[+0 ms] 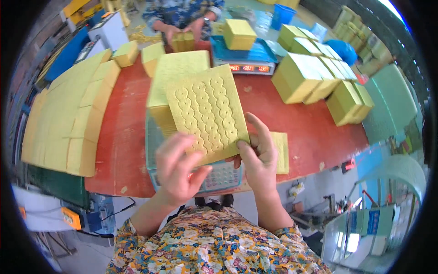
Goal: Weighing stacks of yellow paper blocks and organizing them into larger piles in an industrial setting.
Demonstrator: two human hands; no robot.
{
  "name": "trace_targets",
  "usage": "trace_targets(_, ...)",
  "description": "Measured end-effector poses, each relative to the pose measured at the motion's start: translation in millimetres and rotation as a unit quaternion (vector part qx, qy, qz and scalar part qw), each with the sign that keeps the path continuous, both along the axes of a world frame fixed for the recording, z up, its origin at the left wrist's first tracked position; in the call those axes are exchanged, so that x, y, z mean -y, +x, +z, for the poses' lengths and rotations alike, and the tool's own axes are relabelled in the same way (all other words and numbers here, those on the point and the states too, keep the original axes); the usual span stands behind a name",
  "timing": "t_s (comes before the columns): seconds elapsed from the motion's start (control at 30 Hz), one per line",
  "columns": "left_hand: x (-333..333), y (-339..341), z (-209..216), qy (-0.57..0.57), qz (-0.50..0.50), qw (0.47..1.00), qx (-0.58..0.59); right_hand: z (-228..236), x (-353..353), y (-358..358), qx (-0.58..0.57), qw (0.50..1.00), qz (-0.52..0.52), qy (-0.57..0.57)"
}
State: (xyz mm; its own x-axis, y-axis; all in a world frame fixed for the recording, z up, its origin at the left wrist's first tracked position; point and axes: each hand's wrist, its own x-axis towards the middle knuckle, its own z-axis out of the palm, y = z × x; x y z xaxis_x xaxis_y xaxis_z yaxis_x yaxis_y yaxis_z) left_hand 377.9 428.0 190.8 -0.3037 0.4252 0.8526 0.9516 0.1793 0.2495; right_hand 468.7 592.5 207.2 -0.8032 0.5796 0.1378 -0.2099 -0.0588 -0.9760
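My right hand [260, 160] grips the lower right corner of a yellow embossed paper sheet [207, 114], thumb on top and fingers behind. Rows of coin-like rings are pressed into the paper; I cannot tell if it is one sheet or a thin stack. My left hand [178, 166], somewhat blurred, is by the lower left edge with fingers apart and nothing visible in them. Behind the sheet, a tall stack of yellow paper [180, 66] stands on a scale [221, 178] with a keypad. More yellow paper [280, 153] lies on the table beside my right hand.
Across the red table [123, 132], a co-worker's hands [185, 34] hold a small yellow paper bundle. A second scale [246, 61] with a blue tray bears a yellow block [239, 34]. Yellow stacks line the left side [68, 118] and the right [301, 75].
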Motion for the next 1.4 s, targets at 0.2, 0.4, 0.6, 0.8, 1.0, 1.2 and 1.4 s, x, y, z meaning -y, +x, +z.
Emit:
trace_targets(0.2,-72.1,45.2,-49.3,0.082,-0.252,0.824,0.501,-72.1,-67.7,70.1,0.034,0.983,-0.177,0.026)
trace_targets(0.4,-169.2,71.9,-108.7,-0.030,-0.205,0.776,0.596,-131.1,-121.1,110.6,0.103,0.967,-0.234,-0.015)
trace_targets(0.6,-191.8,90.2,-162.3,-0.087,-0.096,0.847,0.515,-163.7,-151.0,123.3,0.216,0.954,-0.195,0.075)
trace_targets(0.8,-191.6,96.0,-174.5,-0.118,-0.031,0.866,0.485,-170.4,-152.1,122.0,0.275,0.932,-0.193,0.137)
trace_targets(1.0,-190.6,94.5,-190.5,-0.082,-0.019,0.893,0.442,-173.5,-156.1,121.3,0.294,0.918,-0.175,0.199)
trace_targets(1.2,-188.3,94.8,-185.9,-0.135,-0.054,0.909,0.390,-175.9,-148.4,132.3,0.339,0.892,-0.172,0.245)
trace_targets(1.4,-164.6,108.5,-138.5,-0.152,-0.051,0.923,0.349,-157.1,-132.6,136.1,0.262,0.896,-0.236,0.270)
